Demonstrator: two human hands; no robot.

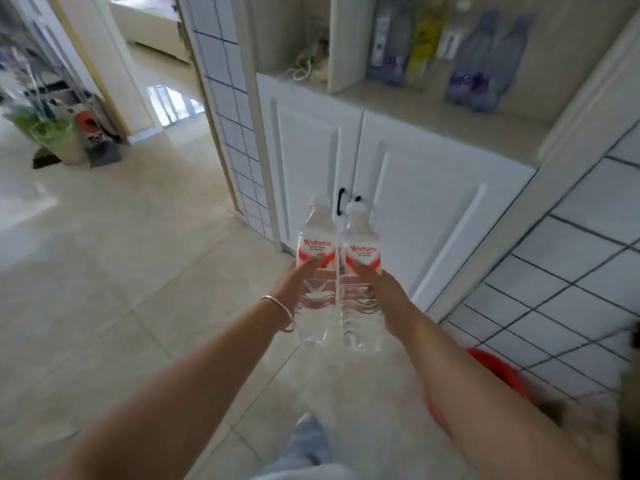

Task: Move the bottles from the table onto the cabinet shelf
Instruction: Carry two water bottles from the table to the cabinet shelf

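Observation:
Two clear water bottles with red-and-white labels are held side by side in front of me, caps pointing away. My left hand (298, 285) grips the left bottle (316, 237) from its outer side. My right hand (380, 289) grips the right bottle (362, 244) the same way. Both hang in the air over the floor, short of the white cabinet. The cabinet shelf (433, 116) lies ahead and above. Several bottles (485, 64) stand on it at the back, blurred.
Two shut white cabinet doors (381, 168) with black handles sit under the shelf. A tiled wall (554, 254) is at the right, a red basin (498, 372) on the floor below it. A doorway and cluttered rack (59, 109) are at the left. My leg (304, 445) shows below.

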